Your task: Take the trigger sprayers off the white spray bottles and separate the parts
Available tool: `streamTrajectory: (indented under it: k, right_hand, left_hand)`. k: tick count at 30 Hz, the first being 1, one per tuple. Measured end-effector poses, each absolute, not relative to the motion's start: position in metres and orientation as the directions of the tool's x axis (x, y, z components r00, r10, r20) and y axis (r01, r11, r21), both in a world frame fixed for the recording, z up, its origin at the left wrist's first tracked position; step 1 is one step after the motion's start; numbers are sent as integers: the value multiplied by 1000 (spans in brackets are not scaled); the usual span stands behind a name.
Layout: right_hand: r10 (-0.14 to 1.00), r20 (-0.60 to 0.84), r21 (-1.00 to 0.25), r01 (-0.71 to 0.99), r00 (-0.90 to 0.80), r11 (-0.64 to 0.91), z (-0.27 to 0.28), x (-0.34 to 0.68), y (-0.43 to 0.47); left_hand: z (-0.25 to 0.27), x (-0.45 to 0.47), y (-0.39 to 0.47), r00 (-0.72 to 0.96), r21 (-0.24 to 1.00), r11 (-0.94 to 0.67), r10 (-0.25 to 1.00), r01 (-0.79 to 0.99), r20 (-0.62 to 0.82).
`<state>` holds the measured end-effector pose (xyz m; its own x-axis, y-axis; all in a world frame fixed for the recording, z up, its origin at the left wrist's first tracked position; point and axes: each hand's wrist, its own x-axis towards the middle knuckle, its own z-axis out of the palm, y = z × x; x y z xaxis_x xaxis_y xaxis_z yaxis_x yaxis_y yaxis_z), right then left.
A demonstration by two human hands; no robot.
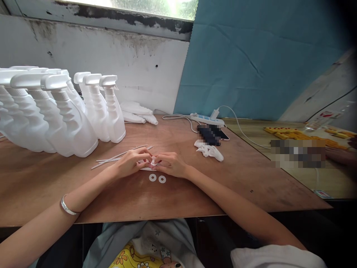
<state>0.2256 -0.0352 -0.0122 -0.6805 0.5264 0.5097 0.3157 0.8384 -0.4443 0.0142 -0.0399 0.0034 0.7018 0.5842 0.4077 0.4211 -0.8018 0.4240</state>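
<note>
- In my feed, the small white plastic piece (153,161) sits right between the fingertips of both hands, so neither is nearer: left hand (131,162) at its 9 o'clock, right hand (173,164) at its 3.
- Both grips look drawn in to a pinch, thumb against fingers, with the piece held between them; I can't tell how hard they press.
- Fingers cover much of it, but what shows seems to run roughly from 9 to 3 o'clock.
- From the hands, I see two flat white rings (153,174) lying near at about 6 o'clock, beside each other and apart.
- Thin white straws (108,160) lie crossed at 9 to 10, partly behind the left hand.
- Loose white parts (214,152) rest between 2 and 3.
- For containers, I have white spray bottles (74,126) upright at 10, heads on; I can't tell whether anything is inside.
- A clear bottle (323,120) is far off toward 2; its contents are unclear to me.
</note>
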Motion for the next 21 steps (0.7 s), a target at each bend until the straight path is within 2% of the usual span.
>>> streamTrajectory:
  k: [15,21]
  right_hand:
    - [366,676,-279,238,-639,930,-19,224,-29]
    - [350,679,-260,234,-646,937,-20,225,-29]
  left_hand:
    - [-5,13,-35,694,372,-826,559,423,453]
    - [-7,13,-34,680,390,-825,561,410,473]
